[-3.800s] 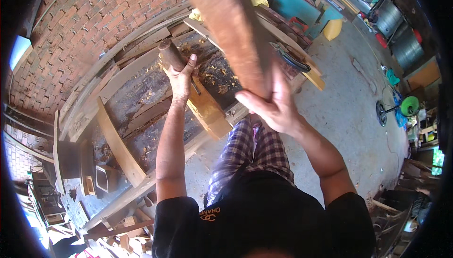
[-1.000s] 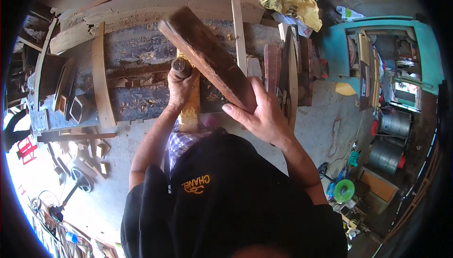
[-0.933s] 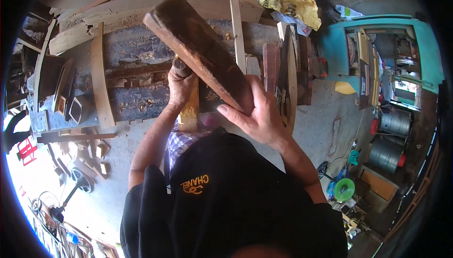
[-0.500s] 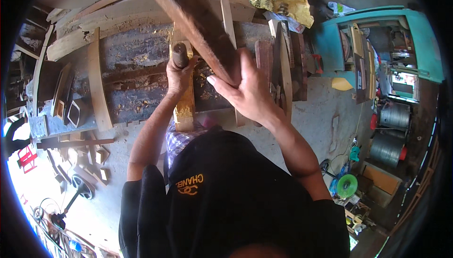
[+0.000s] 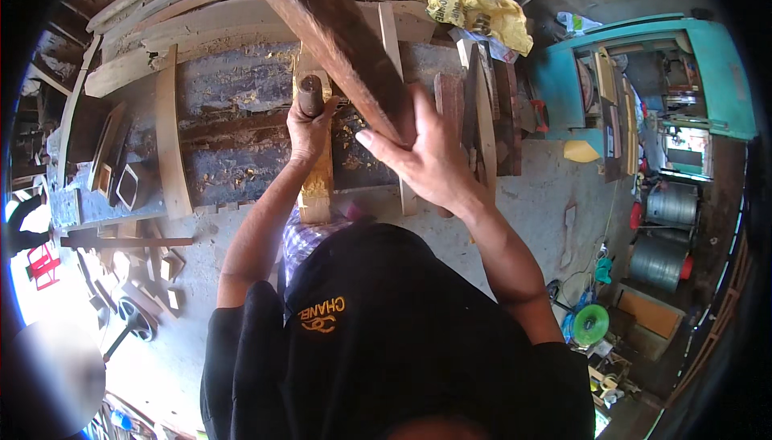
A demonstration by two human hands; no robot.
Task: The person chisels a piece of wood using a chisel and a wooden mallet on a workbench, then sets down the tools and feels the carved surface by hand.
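A crumpled yellow printed bag (image 5: 470, 7) lies on the boards at the bench's far right end.

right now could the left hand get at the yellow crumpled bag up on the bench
Probably not as things stand. The left hand is closed round a dark round handle, and the wooden block held by the right hand slants across the way to the yellow bag, which lies at the bench's far right.
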